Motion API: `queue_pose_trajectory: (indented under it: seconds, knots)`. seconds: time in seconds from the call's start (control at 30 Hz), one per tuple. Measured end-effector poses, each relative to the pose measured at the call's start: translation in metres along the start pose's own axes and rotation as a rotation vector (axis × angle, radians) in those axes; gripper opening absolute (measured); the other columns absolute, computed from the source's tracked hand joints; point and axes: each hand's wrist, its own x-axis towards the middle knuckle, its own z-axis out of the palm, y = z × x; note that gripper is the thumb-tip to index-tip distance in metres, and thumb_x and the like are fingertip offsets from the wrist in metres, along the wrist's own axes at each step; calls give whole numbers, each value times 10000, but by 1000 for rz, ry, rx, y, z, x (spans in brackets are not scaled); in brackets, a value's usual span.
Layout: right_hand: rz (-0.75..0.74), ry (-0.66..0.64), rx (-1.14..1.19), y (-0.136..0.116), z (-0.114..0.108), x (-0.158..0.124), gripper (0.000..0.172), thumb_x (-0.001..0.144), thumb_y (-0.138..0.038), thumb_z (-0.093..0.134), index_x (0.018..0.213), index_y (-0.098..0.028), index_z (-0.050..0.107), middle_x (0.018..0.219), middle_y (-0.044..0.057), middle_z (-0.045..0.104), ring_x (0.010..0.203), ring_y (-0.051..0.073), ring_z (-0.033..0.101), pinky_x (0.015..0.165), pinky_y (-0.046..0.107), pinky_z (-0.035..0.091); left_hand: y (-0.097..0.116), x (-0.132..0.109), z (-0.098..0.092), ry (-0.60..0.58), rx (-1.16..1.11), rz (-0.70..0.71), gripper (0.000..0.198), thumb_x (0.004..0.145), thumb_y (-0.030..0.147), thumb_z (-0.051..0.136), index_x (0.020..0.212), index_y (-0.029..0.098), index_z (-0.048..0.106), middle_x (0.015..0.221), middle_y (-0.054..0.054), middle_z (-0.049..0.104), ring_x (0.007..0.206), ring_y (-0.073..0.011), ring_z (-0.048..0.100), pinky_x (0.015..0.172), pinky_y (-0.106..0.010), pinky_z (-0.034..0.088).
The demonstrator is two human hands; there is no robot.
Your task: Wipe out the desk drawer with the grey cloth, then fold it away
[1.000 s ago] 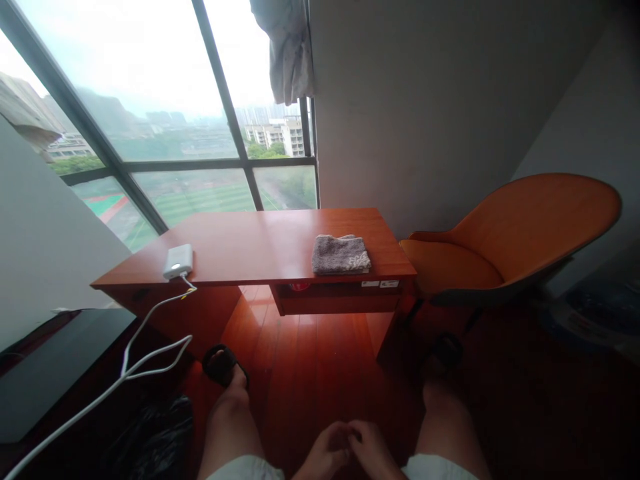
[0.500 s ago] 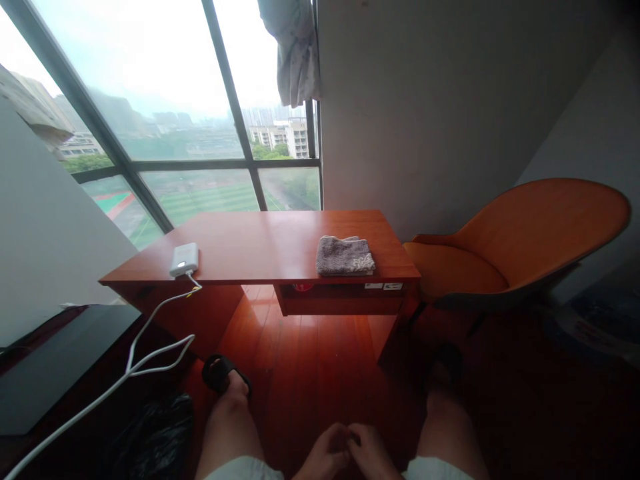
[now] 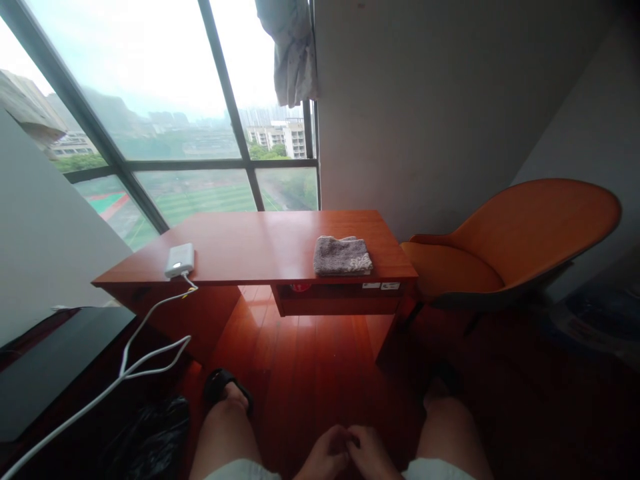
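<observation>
My left hand [image 3: 326,455] and my right hand [image 3: 369,452] meet low in the middle of the view, between my knees. Their curled fingers touch each other, and no object shows in either one. Beyond them stands a reddish-brown desk [image 3: 260,243]. A folded grey-brown towel [image 3: 342,257] with a pale pattern at one corner lies near its front right edge. At the front left of the desktop sits a white power bank [image 3: 181,259], with a white cable [image 3: 150,317] plugged into it.
An orange chair [image 3: 540,233] stands right of the desk. Under the desktop is an open shelf with a red item [image 3: 301,287] and white items [image 3: 381,286]. At lower left are a dark flat panel [image 3: 65,367] and a black plastic bag [image 3: 155,433]. Windows rise behind.
The view has shifted slightly, so the desk and its items appear a little further left. My left foot looks slightly lower in the picture. Both hands stay together.
</observation>
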Motion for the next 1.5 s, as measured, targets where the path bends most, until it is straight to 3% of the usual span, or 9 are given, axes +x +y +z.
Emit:
queue_pose_trajectory:
  seconds: [0.23, 0.5, 0.73, 0.87, 1.13, 1.5]
  knots:
    - [-5, 9, -32, 7, 2, -2, 270, 775, -184, 435, 783, -195, 704, 810, 71, 736, 763, 184, 659, 647, 262, 389, 0, -1, 6, 9, 11, -22, 279, 669, 280, 685, 928, 194, 626, 881, -12, 631, 875, -201, 568, 812, -329, 423]
    - [-4, 0, 12, 10, 4, 0, 258, 769, -169, 447, 809, -203, 699, 847, 58, 730, 815, 179, 652, 698, 257, 409, 13, -4, 5, 14, -58, 35, 280, 660, 372, 731, 845, 187, 631, 849, -18, 646, 842, -207, 590, 790, -324, 441]
    - [1, 13, 63, -2, -6, -4, 307, 831, -235, 409, 996, -208, 666, 983, 66, 721, 923, 184, 649, 794, 270, 436, 16, -4, 8, 8, -87, 70, 411, 678, 406, 745, 1029, 213, 649, 1097, -74, 660, 1032, -274, 596, 922, -387, 429]
    - [4, 29, 53, -3, -7, -5, 318, 847, -249, 389, 1020, -191, 649, 1009, 81, 714, 936, 189, 647, 808, 277, 439, 19, -5, 9, 16, -119, 51, 462, 655, 364, 764, 1072, 216, 633, 1129, -80, 653, 1083, -290, 578, 945, -404, 419]
    - [-17, 28, 46, -4, -4, -7, 296, 838, -232, 386, 952, -193, 656, 955, 75, 718, 892, 189, 648, 789, 278, 443, 19, -7, 7, -21, 58, 36, 473, 698, 451, 709, 1081, 182, 640, 1081, -80, 662, 1020, -278, 582, 910, -393, 428]
    - [-5, 41, 20, 8, 2, -5, 314, 842, -253, 376, 963, -196, 660, 964, 82, 713, 910, 200, 644, 805, 286, 443, 4, -2, 6, -30, 230, 64, 483, 764, 404, 638, 1201, 204, 589, 1135, -69, 663, 1001, -248, 590, 894, -348, 442]
